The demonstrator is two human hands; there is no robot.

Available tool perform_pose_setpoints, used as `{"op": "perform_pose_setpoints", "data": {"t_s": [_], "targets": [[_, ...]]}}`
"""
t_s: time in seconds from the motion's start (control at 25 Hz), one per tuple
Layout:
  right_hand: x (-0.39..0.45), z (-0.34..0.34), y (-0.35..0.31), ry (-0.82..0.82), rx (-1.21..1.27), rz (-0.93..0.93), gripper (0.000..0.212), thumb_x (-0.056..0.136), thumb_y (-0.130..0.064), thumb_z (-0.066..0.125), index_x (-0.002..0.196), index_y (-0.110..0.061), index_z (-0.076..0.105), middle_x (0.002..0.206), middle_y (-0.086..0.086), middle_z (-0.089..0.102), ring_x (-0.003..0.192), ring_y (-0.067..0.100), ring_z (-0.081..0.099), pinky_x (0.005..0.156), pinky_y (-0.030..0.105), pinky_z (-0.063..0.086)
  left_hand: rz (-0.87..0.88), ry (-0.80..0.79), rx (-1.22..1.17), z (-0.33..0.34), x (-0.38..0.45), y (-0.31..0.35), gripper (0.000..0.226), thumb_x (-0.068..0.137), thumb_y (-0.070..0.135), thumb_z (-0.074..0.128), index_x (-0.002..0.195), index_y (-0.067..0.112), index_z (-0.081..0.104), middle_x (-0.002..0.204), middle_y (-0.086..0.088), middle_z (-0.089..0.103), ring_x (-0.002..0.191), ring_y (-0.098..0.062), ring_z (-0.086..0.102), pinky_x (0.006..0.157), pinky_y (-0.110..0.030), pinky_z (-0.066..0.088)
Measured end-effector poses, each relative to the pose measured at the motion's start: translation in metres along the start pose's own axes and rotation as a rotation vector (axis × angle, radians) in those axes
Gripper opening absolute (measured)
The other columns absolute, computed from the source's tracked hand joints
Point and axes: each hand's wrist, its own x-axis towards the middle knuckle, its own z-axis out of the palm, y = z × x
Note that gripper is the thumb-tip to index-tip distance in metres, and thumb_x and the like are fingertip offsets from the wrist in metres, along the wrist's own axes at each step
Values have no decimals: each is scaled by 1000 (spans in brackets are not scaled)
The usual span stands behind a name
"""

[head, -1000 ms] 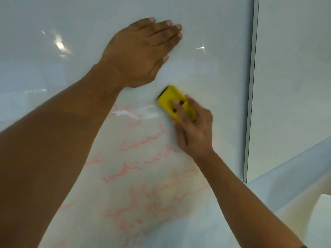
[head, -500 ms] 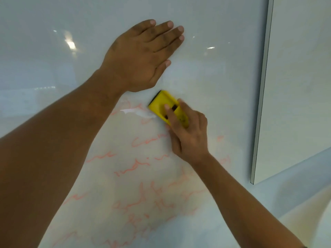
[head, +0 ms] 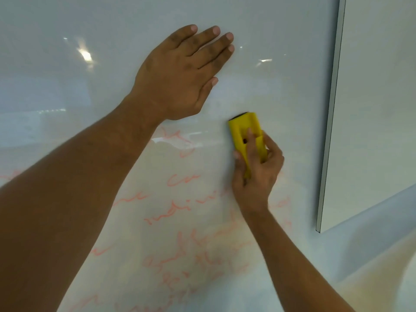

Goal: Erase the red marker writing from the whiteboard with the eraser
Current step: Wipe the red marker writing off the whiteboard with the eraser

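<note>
— What's the left hand (head: 180, 75) doing?
— Lying flat on the whiteboard (head: 281, 30), fingers straight, just above the red marker writing (head: 180, 210).
— And the right hand (head: 256, 172)?
— It's gripping the yellow eraser (head: 244, 131), pressing it upright against the board, right of the top scribbles.

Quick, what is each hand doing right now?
Left hand: open, flat on the whiteboard, fingers straight.
Right hand: holding the yellow eraser, fingers curled round it, against the board.
</note>
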Motion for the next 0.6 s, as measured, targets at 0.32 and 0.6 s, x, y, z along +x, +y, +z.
{"op": "perform_pose_setpoints", "data": {"t_s": [0.32,0.6], "targets": [[20,-2,-15,-7,108,101,34,106,-32,58,137,-18,65,122,19,63,101,30,56,85,57,54,-4,-23,-12,-4,-2,-2,62,114,39,10,171,14,7,179,-6,7,166,-26,7,136,-45,5],[8,6,-33,-24,-151,-230,50,101,-16,61,149,-10,51,140,34,54,116,41,53,95,51,48,37,-47,-21,-9,-15,-13,60,115,37,12,171,15,11,178,-5,9,166,-24,9,136,-44,6]]}}
